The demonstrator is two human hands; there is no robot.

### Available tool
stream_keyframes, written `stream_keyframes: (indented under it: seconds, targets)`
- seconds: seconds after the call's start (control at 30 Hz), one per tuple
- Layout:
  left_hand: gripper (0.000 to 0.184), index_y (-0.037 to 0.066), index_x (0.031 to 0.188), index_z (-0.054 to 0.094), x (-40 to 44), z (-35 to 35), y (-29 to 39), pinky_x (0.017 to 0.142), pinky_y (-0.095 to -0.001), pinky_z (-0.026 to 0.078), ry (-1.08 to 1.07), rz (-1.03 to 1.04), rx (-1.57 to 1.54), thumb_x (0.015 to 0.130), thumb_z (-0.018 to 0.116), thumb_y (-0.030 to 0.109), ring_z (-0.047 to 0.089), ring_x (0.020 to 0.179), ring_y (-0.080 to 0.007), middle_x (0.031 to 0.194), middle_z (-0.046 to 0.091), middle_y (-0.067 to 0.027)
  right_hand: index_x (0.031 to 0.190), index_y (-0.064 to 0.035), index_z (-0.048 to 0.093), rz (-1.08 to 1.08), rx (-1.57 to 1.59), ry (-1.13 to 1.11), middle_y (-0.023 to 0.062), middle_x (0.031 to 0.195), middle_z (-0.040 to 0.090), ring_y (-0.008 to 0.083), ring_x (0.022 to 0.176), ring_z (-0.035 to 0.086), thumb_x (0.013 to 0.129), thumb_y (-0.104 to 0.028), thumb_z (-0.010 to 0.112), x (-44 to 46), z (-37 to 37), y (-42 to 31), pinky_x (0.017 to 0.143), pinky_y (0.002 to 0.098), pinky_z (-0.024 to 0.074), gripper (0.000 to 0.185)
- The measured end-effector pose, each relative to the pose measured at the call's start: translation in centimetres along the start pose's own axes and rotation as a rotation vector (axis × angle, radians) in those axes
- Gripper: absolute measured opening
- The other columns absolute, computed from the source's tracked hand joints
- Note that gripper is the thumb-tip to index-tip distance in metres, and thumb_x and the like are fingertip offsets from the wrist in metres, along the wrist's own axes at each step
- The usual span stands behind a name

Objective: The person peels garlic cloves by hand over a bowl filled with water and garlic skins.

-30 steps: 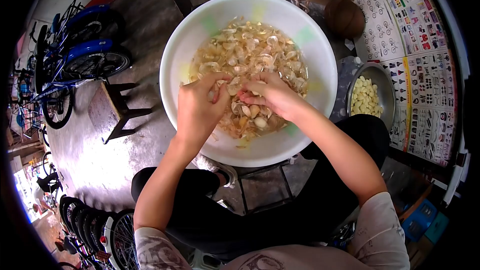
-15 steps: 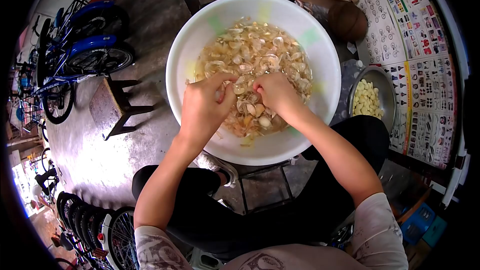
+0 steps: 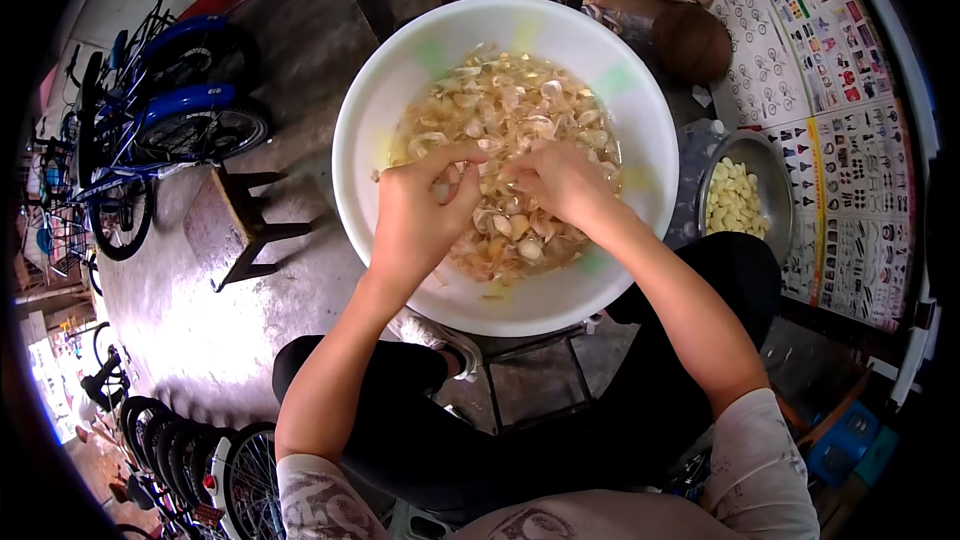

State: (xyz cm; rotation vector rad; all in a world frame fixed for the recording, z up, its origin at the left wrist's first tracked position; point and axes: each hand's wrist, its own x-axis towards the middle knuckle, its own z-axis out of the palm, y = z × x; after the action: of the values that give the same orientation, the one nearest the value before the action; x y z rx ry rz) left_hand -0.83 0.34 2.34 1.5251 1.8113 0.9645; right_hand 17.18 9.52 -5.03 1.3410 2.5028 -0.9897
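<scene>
I have the left hand (image 3: 425,208) curled narrow and the right hand (image 3: 568,182) half closed, both above the large round white plastic basin (image 3: 560,313); I cannot tell what either grips. Papery tan garlic skins (image 3: 490,100) cover the basin's middle.

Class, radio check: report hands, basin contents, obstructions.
Left hand, right hand over white basin, both curled; grip unclear. Pale papery skins inside. No obstruction visible.

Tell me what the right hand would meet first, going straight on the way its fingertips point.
The right hand would likely meet the left hand, which lies just across from it; depth is unclear, so it could touch the peels in the tub first.
</scene>
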Motion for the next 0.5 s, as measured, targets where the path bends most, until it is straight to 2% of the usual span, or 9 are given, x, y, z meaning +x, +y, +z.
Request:
stream_keyframes:
  seconds: [0.07,0.1,0.17,0.2,0.27,0.3,0.33,0.4,0.5]
  targets:
    - [0.02,0.003,0.108,0.068,0.2,-0.3,-0.1,0.05,-0.0216,0.031,-0.111,-0.344,-0.472,0.093,0.06,0.012,0.039,0.054,-0.0039,0.063,0.045,0.0064,0.11,-0.0013,0.064,-0.27,0.041,0.367,0.0131,0.096,0.065,0.0282,0.075,0.067,0.089,-0.007,0.062,-0.2,1.1,1.1,0.07,0.0391,0.0531,0.022]
    - [0.02,0.003,0.108,0.068,0.3,-0.4,-0.7,0.05,-0.0216,0.031,-0.109,-0.347,-0.471,0.093,0.06,0.012,0.039,0.054,-0.0039,0.063,0.045,0.0064,0.11,-0.0013,0.064,-0.272,0.043,0.364,0.0131,0.096,0.065,0.0282,0.075,0.067,0.089,-0.007,0.062,-0.2,0.8,1.2,0.07,0.0391,0.0531,0.022]
    - [0.023,0.007,0.115,0.062,0.3,-0.2,-2.2,0.051,-0.0197,0.032,-0.046,-0.487,-1.135,0.097,0.056,0.02,0.037,0.057,-0.0021,0.065,0.038,0.0116,0.108,0.0007,0.062,-0.034,0.609,0.01,0.0112,0.094,0.065,0.0169,0.069,0.063,0.093,-0.006,0.058,-0.3,-0.2,1.3,0.06,0.0316,0.049,0.017]
    - [0.023,0.007,0.115,0.062,0.4,-0.2,-2.1,0.051,-0.0197,0.032,-0.046,-0.489,-1.138,0.097,0.056,0.02,0.037,0.057,-0.0021,0.065,0.038,0.0116,0.108,0.0007,0.062,-0.031,0.607,0.009,0.0112,0.094,0.065,0.0169,0.069,0.063,0.093,-0.006,0.058,-0.6,-0.6,1.2,0.06,0.0316,0.049,0.017]
    - [0.02,0.013,0.115,0.058,0.6,-0.5,-1.7,0.051,-0.0204,0.034,0.036,-0.641,-1.321,0.098,0.055,0.023,0.035,0.057,-0.0021,0.063,0.03,0.0103,0.104,0.0007,0.06,0.241,1.528,-0.153,0.0095,0.089,0.065,0.0135,0.061,0.058,0.093,-0.005,0.058,-1.4,-1.5,0.8,0.053,0.0251,0.0435,0.013]
    - [0.018,0.015,0.113,0.058,0.6,-0.6,-1.9,0.053,-0.0197,0.035,0.028,-0.635,-1.354,0.099,0.056,0.025,0.038,0.057,-0.0024,0.063,0.032,0.0111,0.103,0.0002,0.059,0.345,1.58,-0.052,0.0059,0.084,0.062,0.01,0.053,0.049,0.096,-0.005,0.053,-1.8,-1.7,0.0,0.049,0.0219,0.0373,0.01]
    - [0.018,0.015,0.113,0.058,0.6,-0.6,-1.9,0.053,-0.0197,0.035,0.031,-0.634,-1.356,0.099,0.056,0.025,0.038,0.057,-0.0024,0.063,0.032,0.0111,0.103,0.0002,0.059,0.345,1.578,-0.054,0.0059,0.084,0.062,0.01,0.053,0.049,0.096,-0.005,0.053,-2.1,-1.6,0.3,0.049,0.0219,0.0373,0.01]
    - [0.017,0.015,0.113,0.057,0.7,-0.5,-1.7,0.052,-0.0204,0.035,0.099,-0.673,-1.388,0.099,0.055,0.024,0.037,0.056,-0.0025,0.062,0.031,0.011,0.104,0.0004,0.059,0.303,1.853,-0.194,0.0014,0.074,0.053,0.0068,0.05,0.045,0.098,-0.009,0.052,-3.0,-1.9,1.2,0.047,0.0223,0.0353,0.013]
    - [0.018,0.014,0.114,0.056,0.6,-0.7,-1.6,0.049,-0.02,0.034,0.045,-0.595,-1.458,0.099,0.055,0.023,0.037,0.055,-0.0024,0.062,0.032,0.0111,0.104,0.0009,0.058,0.188,1.773,-0.159,-0.0022,0.067,0.044,0.0044,0.047,0.04,0.1,-0.013,0.05,-5.6,-4.5,0.6,0.042,0.0216,0.0313,0.017]
